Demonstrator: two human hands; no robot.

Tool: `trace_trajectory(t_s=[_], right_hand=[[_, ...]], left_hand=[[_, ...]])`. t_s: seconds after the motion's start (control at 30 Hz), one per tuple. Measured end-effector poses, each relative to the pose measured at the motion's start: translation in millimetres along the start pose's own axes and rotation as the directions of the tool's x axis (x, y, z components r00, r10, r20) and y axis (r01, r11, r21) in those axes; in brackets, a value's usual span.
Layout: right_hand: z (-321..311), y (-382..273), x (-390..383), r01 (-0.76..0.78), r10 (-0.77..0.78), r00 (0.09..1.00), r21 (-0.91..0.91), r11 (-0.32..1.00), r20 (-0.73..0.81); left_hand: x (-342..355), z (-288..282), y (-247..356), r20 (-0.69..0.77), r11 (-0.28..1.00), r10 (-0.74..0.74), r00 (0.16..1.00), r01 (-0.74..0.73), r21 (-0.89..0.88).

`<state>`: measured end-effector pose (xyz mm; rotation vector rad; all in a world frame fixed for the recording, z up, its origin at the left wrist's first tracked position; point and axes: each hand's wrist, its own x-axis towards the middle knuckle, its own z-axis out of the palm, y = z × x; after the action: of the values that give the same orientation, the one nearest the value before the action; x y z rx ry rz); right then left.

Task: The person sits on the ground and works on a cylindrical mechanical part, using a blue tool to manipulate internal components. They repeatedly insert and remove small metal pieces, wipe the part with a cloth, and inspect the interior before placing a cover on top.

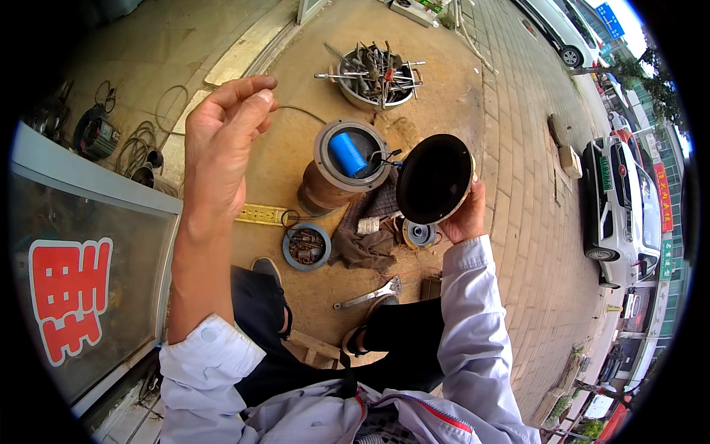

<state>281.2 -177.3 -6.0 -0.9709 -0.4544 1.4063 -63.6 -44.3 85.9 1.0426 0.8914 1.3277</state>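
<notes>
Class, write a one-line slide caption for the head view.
Right hand holds round black cover; left hand raised over motor housing.
</notes>
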Motion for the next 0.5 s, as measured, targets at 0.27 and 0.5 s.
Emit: trace_trajectory(t_s=[0.27, 0.5], right_hand=[[6, 7, 11, -0.049, 0.052, 0.997, 0.046, 0.998, -0.063], [20, 7, 26, -0.043, 0.043, 0.999, -0.062, 0.997, -0.008]], left_hand=[[8, -14, -3, 0.068, 0.998, 0.006, 0.998, -0.01, 0.067], [6, -10, -3, 0.056, 0.993, 0.029, 0.998, -0.035, 0.114]])
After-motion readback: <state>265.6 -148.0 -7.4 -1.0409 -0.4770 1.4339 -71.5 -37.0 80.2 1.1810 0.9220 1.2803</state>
